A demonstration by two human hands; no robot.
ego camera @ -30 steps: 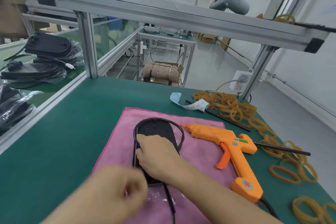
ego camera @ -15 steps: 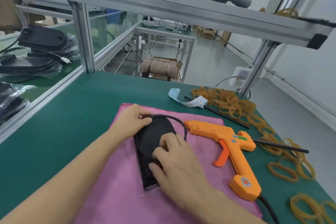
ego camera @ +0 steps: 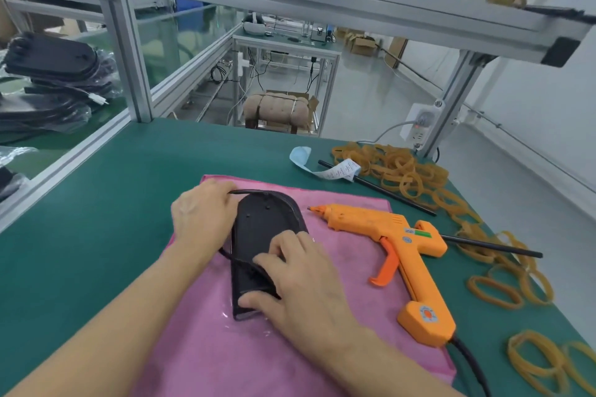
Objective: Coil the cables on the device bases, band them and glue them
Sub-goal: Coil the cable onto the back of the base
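The cable (ego camera: pixel 258 192) has been pulled in snug since half a second ago. Then it stood out in a loose bow past the round end of the device base (ego camera: pixel 263 232); now it is laid close along that end. The left hand (ego camera: pixel 201 214) has been slid from 11 o'clock of the base round to 9 o'clock. Its grip is curled on the cable at the base's edge. The right hand (ego camera: pixel 298 280) has been kept at the near end, and the base is pressed down by its fingers (ego camera: pixel 267 259). It cannot be told whether the cable is pinched under them.

So one turn of the coil looks nearly laid. A bit of cable is seen sticking out at 8 o'clock of the base, and how much more is left cannot be seen. No band has been put on yet, and no glue.

The base is laid on a pink cloth (ego camera: pixel 348 245) in the middle of the green worktop (ego camera: pixel 96 235). The orange glue gun (ego camera: pixel 393 245) is laid at 3 o'clock of the base, with its tip pointed at the base and just beside it. The tip may be hot, so it could be bumped by the right hand. Rubber bands (ego camera: pixel 403 171) are heaped at 2 o'clock, well apart, with more scattered at 4 o'clock. Two black sticks (ego camera: pixel 380 188) are laid among them. More black bases (ego camera: pixel 51 58) are stacked behind the glass at 10 o'clock.
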